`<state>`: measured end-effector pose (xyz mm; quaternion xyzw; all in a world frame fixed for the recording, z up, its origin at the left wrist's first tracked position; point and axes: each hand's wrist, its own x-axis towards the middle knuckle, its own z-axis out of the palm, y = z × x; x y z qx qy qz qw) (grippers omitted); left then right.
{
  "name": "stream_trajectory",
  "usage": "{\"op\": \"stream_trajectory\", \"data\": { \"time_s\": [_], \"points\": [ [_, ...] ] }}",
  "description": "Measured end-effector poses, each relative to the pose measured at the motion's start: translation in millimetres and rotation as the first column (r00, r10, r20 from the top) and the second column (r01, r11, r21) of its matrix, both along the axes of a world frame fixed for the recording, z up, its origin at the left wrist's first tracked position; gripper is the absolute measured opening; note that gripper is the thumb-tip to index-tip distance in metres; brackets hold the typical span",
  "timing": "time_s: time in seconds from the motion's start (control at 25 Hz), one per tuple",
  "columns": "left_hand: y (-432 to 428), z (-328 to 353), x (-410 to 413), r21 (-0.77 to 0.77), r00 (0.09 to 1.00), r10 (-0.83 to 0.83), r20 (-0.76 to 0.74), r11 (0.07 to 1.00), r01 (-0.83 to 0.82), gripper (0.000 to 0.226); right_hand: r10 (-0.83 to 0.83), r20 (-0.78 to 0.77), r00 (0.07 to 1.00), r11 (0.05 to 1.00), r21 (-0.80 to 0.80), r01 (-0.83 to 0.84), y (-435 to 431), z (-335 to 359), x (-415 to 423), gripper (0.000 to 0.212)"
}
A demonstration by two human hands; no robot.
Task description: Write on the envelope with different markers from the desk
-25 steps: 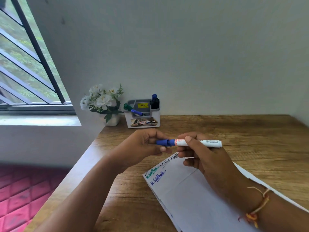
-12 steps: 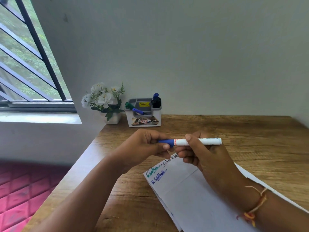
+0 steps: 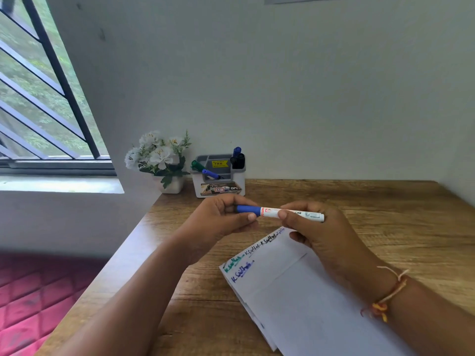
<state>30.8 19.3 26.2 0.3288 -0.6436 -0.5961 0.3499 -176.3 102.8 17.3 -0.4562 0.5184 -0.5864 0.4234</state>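
The white envelope (image 3: 308, 299) lies on the wooden surface (image 3: 385, 214), with green, black and blue handwriting along its upper left edge. Above it, a blue marker (image 3: 280, 213) is held level in the air between both hands. The left hand (image 3: 221, 219) has its grip closed around the blue cap (image 3: 248, 210); the right hand (image 3: 323, 235) has its grip closed around the white barrel. At the far wall stands a white marker holder (image 3: 219, 181) with green, blue and black markers, just beside a pot of white flowers (image 3: 160, 159).
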Motion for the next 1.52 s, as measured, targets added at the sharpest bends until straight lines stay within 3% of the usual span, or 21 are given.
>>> {"op": "stream_trajectory", "data": {
  "time_s": [0.12, 0.24, 0.36, 0.4, 0.44, 0.56, 0.68, 0.88, 1.0, 1.16, 1.36, 1.52],
  "points": [
    [-1.0, -0.8, 0.3, 0.004, 0.999, 0.012, -0.037, 1.0, -0.012, 0.031, -0.026, -0.356, 0.934, 0.997, -0.077, -0.002, -0.5, 9.0, -2.9, 0.006],
    [-1.3, 0.4, 1.3, -0.001, 0.996, 0.028, -0.09, 1.0, -0.029, 0.034, -0.012, -0.561, 0.828, 0.998, -0.061, -0.027, -3.4, 16.5, -4.0, 0.013],
    [1.1, 0.6, -1.0, -0.031, 0.988, 0.031, -0.152, 0.999, -0.037, 0.038, 0.092, -0.822, 0.562, 0.99, 0.012, -0.144, -9.0, 26.8, 1.9, 0.025],
    [0.8, 0.0, -1.6, -0.031, 0.982, 0.051, -0.182, 0.998, -0.058, 0.04, 0.103, -0.862, 0.495, 0.987, 0.028, -0.157, -13.5, 34.0, 4.9, 0.025],
    [-0.3, -0.6, -1.7, -0.027, 0.975, 0.086, -0.207, 0.995, -0.094, 0.042, 0.096, -0.869, 0.485, 0.989, 0.027, -0.147, -21.9, 41.6, 6.3, 0.024],
    [-8.1, -3.6, -0.4, -0.078, 0.95, 0.255, -0.182, 0.959, -0.273, 0.034, -0.069, -0.768, 0.637, 0.997, -0.074, 0.019, -64.5, 64.1, -0.9, 0.017],
    [-16.3, -9.0, 1.8, -0.181, 0.928, 0.352, -0.122, 0.911, -0.369, 0.02, -0.202, -0.564, 0.801, 0.979, -0.139, 0.15, -119.9, 80.6, -11.2, 0.022],
    [-20.2, -14.2, 4.0, -0.374, 0.922, 0.387, 0.02, 0.858, -0.353, 0.018, -0.269, -0.35, 0.897, 0.962, -0.149, 0.23, -184.5, 81.0, -4.6, 0.03],
    [-18.6, -14.6, 3.9, -0.435, 0.913, 0.401, 0.079, 0.838, -0.33, 0.019, -0.247, -0.353, 0.902, 0.968, -0.127, 0.216, -204.1, 67.3, 3.7, 0.033],
    [-20.6, -16.0, 4.4, -0.486, 0.904, 0.415, 0.105, 0.814, -0.317, 0.022, -0.226, -0.4, 0.888, 0.973, -0.124, 0.192, -217.6, 54.3, 11.0, 0.02],
    [-21.2, -16.2, 3.3, -0.511, 0.898, 0.429, 0.102, 0.797, -0.323, 0.022, -0.155, -0.46, 0.874, 0.986, -0.121, 0.111, -220.0, 56.2, 12.3, 0.033],
    [-22.1, -15.3, 3.9, -0.499, 0.895, 0.433, 0.109, 0.802, -0.328, 0.021, -0.185, -0.561, 0.807, 0.982, -0.143, 0.126, -208.9, 61.6, 10.2, 0.037]
  ]
}}
